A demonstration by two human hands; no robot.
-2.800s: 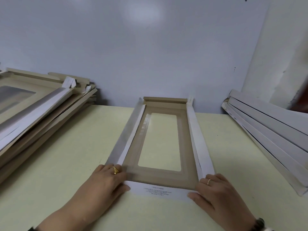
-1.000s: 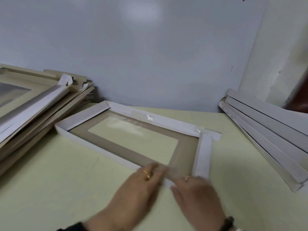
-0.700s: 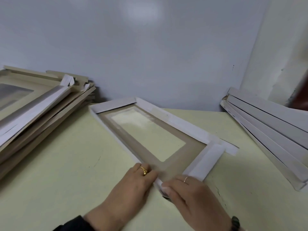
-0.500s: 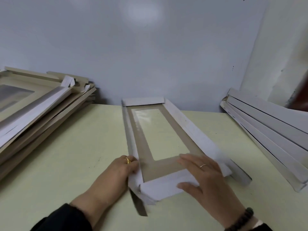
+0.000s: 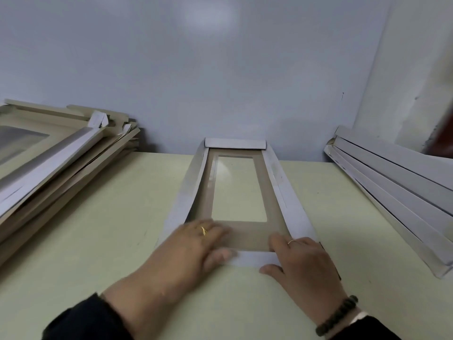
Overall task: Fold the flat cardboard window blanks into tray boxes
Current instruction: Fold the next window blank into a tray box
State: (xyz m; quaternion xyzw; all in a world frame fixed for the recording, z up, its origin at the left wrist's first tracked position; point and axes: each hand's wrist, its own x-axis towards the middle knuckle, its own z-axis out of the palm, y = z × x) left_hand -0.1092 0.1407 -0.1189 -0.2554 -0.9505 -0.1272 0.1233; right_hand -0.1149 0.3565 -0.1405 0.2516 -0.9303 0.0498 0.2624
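A cardboard window blank (image 5: 247,235) lies lengthwise on the pale table, brown inside up, with its clear window (image 5: 239,190) in the middle. White side flaps run along both long edges, partly raised, and a short white flap (image 5: 235,143) stands at the far end by the wall. My left hand (image 5: 193,251) rests on the near left corner, fingers flat on the brown panel and thumb on the white near flap (image 5: 250,260). At the near right corner, my right hand (image 5: 304,261) presses down, its thumb along that flap's edge.
A leaning pile of folded brown and white trays (image 5: 49,163) fills the left side of the table (image 5: 98,241). Flat white blanks (image 5: 392,187) are stacked along the right edge. A grey wall stands right behind the blank's far end.
The blank was spun round on the table and lies lengthwise again with its other end near me. Both hands shifted from one corner to the two near corners.
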